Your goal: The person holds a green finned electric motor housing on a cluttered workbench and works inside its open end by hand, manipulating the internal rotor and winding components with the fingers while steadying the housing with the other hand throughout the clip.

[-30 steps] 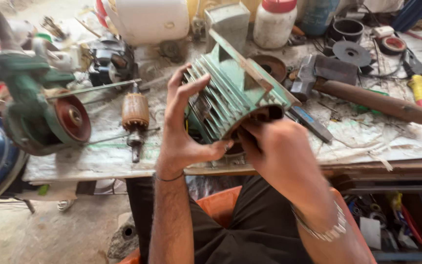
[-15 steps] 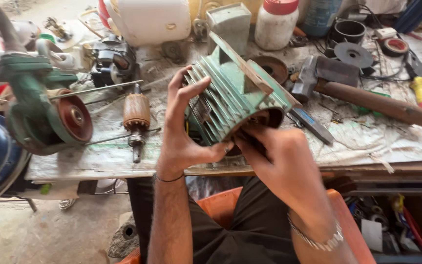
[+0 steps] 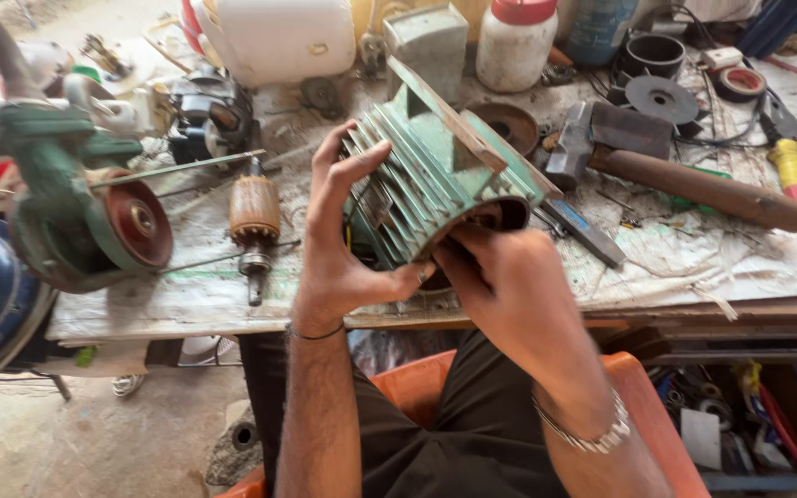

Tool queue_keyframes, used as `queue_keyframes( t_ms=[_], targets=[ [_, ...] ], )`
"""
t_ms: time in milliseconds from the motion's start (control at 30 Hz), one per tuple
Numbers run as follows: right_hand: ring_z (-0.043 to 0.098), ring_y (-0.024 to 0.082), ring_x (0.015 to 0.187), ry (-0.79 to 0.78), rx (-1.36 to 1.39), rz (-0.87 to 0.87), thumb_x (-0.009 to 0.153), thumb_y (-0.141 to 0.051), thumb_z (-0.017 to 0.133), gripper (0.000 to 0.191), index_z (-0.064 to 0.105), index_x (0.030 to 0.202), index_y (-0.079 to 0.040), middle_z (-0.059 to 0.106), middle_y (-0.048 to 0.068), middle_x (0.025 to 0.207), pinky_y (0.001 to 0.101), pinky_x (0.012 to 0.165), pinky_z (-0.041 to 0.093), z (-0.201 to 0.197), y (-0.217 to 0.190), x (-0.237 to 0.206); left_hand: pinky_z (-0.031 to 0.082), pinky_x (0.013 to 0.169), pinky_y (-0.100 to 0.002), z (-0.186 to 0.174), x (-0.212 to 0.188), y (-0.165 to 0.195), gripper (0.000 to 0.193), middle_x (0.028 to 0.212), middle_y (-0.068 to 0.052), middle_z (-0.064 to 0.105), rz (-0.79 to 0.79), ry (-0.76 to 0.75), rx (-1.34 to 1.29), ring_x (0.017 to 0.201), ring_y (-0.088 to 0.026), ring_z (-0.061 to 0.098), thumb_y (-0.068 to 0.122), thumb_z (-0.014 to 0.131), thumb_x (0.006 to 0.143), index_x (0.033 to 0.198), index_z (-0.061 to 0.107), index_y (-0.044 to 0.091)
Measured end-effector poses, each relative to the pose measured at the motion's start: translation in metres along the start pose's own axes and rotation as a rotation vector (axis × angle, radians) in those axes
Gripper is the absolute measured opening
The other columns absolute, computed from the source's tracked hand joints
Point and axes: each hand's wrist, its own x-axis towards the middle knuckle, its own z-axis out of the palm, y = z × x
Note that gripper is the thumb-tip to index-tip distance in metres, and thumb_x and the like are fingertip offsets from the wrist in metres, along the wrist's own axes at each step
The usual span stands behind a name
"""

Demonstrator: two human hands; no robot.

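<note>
Since a second ago, the right hand (image 3: 509, 295) has slid lower along the open end of the green finned motor housing (image 3: 435, 184), which the left hand (image 3: 343, 249) has tilted slightly more upright.

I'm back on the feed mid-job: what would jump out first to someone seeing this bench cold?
The green finned motor housing at centre, tilted on the bench edge: the left hand grips its ribbed side and the right hand is at its open end. Left of it lies a copper-wound armature, and further left a green machine with a red pulley wheel. A hammer lies to the right.
</note>
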Motion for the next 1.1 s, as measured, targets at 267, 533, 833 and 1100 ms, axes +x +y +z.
queue_keyframes(
  t_ms=[267,533,833,1100],
  targets=[
    [0.071,0.029,0.059,0.008,0.031,0.106,0.087,-0.012,0.072,0.018,0.076,0.101,-0.002,0.073,0.018,0.075,0.0393,0.053,0.052,0.000,-0.011,0.005,0.038,0.129,-0.053,-0.001,0.004,0.007,0.091,0.161,-0.022,0.041,-0.027,-0.002,-0.031,0.156,-0.039,0.042,0.031,0.089,0.059,0.143,0.058,0.014],
    [0.067,0.024,0.051,-0.190,-0.366,-0.178,0.086,-0.013,0.075,0.013,0.074,0.085,0.001,0.071,0.012,0.064,0.0395,0.052,0.052,0.016,0.037,-0.014,0.040,0.130,-0.055,-0.001,0.000,0.000,0.090,0.162,-0.022,0.040,-0.012,0.005,-0.035,0.155,-0.039,0.043,0.032,0.088,0.061,0.144,0.057,0.016],
    [0.066,0.024,0.054,-0.283,-0.468,-0.230,0.084,-0.013,0.073,0.013,0.074,0.089,-0.001,0.066,0.010,0.060,0.0378,0.051,0.053,-0.009,0.019,-0.005,0.040,0.129,-0.056,0.000,0.001,0.000,0.091,0.161,-0.022,0.041,-0.021,0.007,-0.035,0.154,-0.040,0.045,0.034,0.087,0.059,0.144,0.057,0.017],
    [0.067,0.023,0.057,-0.337,-0.612,-0.270,0.071,-0.007,0.070,0.011,0.067,0.060,-0.007,0.067,0.009,0.062,0.0398,0.053,0.055,-0.012,0.013,-0.001,0.042,0.127,-0.053,0.000,0.002,0.005,0.090,0.158,-0.022,0.044,-0.025,0.009,-0.035,0.152,-0.039,0.047,0.030,0.085,0.058,0.142,0.059,0.013]
  ],
)
